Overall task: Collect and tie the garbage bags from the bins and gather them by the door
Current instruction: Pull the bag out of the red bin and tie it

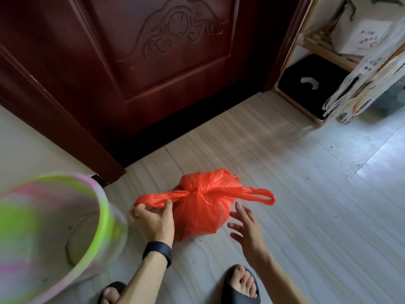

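Red knotted garbage bag sat before the door; my left hand pinched its handle loop, right hand hovered open.

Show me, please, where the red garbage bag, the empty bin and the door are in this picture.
red garbage bag (200, 216): head view, on its bulging front below the knot.
bin (104, 207): head view, on its green rim.
door (153, 69): head view, on the carved panel.
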{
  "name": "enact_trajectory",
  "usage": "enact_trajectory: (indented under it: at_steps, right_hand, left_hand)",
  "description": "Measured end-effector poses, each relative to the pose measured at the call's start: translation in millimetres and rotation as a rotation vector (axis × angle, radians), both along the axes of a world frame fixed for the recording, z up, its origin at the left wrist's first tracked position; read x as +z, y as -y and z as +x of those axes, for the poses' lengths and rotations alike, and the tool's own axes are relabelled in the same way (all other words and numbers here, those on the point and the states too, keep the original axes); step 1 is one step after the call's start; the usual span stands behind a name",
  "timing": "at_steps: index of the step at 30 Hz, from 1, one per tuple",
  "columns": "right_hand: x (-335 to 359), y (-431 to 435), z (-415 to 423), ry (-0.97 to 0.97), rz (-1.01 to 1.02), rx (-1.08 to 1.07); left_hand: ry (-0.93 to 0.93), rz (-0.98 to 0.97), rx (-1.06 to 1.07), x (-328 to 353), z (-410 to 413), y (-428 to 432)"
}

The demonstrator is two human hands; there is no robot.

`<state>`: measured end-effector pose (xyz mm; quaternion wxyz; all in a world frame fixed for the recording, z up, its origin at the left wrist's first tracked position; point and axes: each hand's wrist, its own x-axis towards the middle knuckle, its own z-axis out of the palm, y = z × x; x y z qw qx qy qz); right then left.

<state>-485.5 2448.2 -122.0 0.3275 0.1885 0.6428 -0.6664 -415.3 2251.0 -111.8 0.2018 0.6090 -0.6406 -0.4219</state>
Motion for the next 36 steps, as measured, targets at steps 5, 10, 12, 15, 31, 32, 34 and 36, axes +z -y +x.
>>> enact_trajectory:
  at_steps: [5,10,12,15,31,32,34,36]
  right_hand:
    - [-2.0,24.3,2.0,-0.251,0.169,0.146]
    - [-17.6,44.9,-6.5,-0.513,0.453,0.291]
    - [-17.1,52.9,-12.4,-0.559,0.461,0.335]
    - [-16.0,61.3,-25.2,-0.605,0.448,0.366]
    - [-30.9,75.0,-66.5,-1.206,0.63,0.476]
    - [-28.4,75.9,-66.3,-1.203,0.599,0.512]
    - [-25.7,78.5,-64.1,-1.132,0.538,0.538]
    - [-24.6,82.9,-62.0,-0.975,0.439,0.443]
  left_hand:
    - [-0.029,0.186,0.135,-13.6,0.5,-11.5]
    - [0.128,0.3,-0.243,-27.0,-14.1,-16.1]
    - [0.14,0.247,-0.307,-25.6,-24.3,-14.6]
    - [0.144,0.153,-0.34,-23.0,-33.2,-10.9]
    - [-0.024,-0.018,-0.508,-37.8,-63.5,20.6]
    - [-0.024,-0.024,-0.516,-37.5,-63.3,20.2]
    - [-0.018,-0.018,-0.526,-36.4,-62.7,17.2]
    - [-0.03,0.01,-0.527,-37.5,-61.7,13.1]
